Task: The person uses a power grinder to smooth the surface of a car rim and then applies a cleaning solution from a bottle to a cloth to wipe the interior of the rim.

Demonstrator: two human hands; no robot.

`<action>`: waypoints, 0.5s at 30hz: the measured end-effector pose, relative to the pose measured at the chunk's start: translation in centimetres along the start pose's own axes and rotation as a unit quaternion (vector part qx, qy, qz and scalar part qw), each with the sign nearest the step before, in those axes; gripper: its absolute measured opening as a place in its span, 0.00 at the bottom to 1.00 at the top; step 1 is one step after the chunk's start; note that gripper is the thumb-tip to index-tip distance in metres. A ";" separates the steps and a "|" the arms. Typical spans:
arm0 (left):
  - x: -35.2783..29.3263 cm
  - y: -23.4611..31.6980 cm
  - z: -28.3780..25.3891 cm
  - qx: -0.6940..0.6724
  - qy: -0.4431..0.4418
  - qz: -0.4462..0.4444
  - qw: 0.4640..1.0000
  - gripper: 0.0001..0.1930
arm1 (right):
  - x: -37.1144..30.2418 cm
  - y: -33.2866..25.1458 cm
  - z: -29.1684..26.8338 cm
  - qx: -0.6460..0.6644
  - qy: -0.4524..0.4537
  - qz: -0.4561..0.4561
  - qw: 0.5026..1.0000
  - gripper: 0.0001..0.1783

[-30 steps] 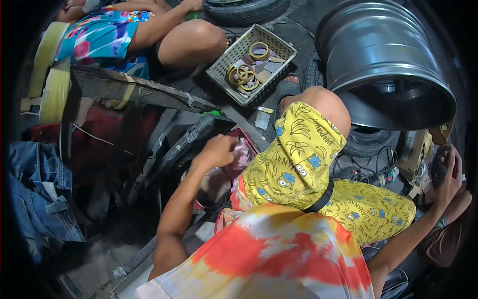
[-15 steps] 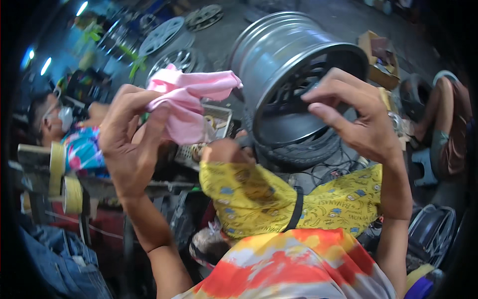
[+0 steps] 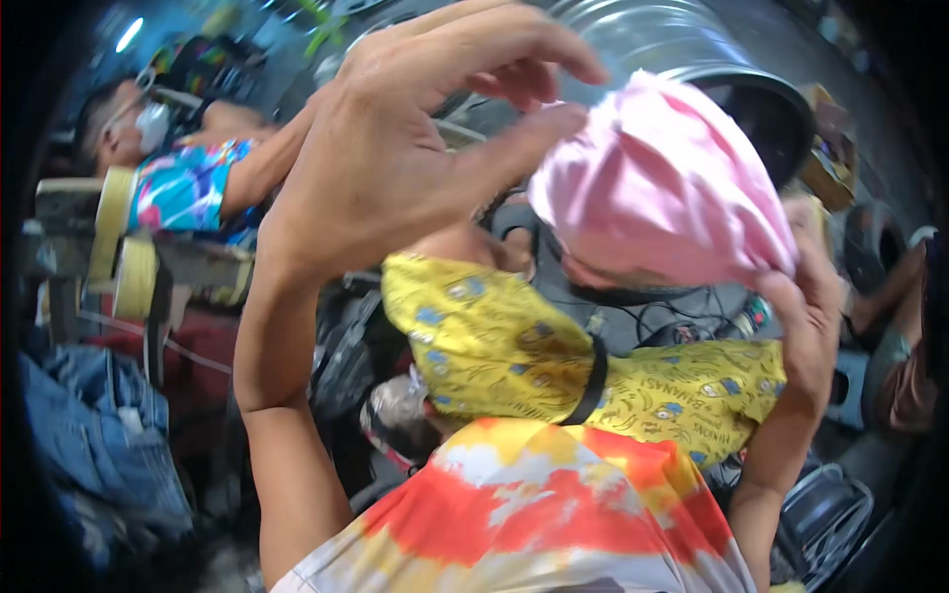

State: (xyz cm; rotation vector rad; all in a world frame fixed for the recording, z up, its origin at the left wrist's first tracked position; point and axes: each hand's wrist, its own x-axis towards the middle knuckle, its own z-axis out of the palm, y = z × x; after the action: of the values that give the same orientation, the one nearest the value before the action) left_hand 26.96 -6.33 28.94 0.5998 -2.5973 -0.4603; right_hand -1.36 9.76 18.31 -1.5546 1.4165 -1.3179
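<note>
A pink cloth point(image 3: 662, 188) is spread out in front of me, bunched into folds at its upper left. My right hand point(image 3: 806, 306) pinches its lower right corner between thumb and fingers. My left hand point(image 3: 415, 128) is raised at the cloth's upper left edge, fingers curved and apart from the thumb. The thumb tip meets or overlaps that edge; whether it touches, I cannot tell. Behind the cloth lies a big silver wheel rim point(image 3: 643, 35), its lower part hidden by the cloth.
At the left sits a masked person in a colourful shirt point(image 3: 188, 188), beside a wooden stand with tape rolls point(image 3: 136, 277). Blue jeans point(image 3: 94, 435) hang below. On the right are a cardboard box point(image 3: 830, 163), a dark tyre point(image 3: 872, 242) and another person's leg point(image 3: 905, 306). Cables point(image 3: 643, 321) lie on the floor.
The pink cloth has gone from my left hand to my right, moving rightward and spreading out. My left hand has risen and shifted right, its fingers now apart; my right hand has dropped lower.
</note>
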 end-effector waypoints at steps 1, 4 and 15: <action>-3.0 -2.8 0.0 -0.017 0.043 0.019 0.999 0.10 | -0.2 0.4 -0.9 -0.005 -0.008 0.000 1.000 0.20; -10.6 -6.8 -2.0 0.011 -0.041 -0.182 0.982 0.07 | -1.5 4.4 -5.0 0.044 -0.031 0.144 0.988 0.33; -37.9 -14.6 2.1 0.054 -0.266 -0.552 0.789 0.27 | -5.3 12.2 -8.7 0.290 0.277 0.213 0.891 0.44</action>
State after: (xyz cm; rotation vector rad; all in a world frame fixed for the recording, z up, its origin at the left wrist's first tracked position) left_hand 61.57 -0.16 8.59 2.3381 -2.4466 -0.9185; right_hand -12.95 13.73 8.20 -0.4511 1.3834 -1.7537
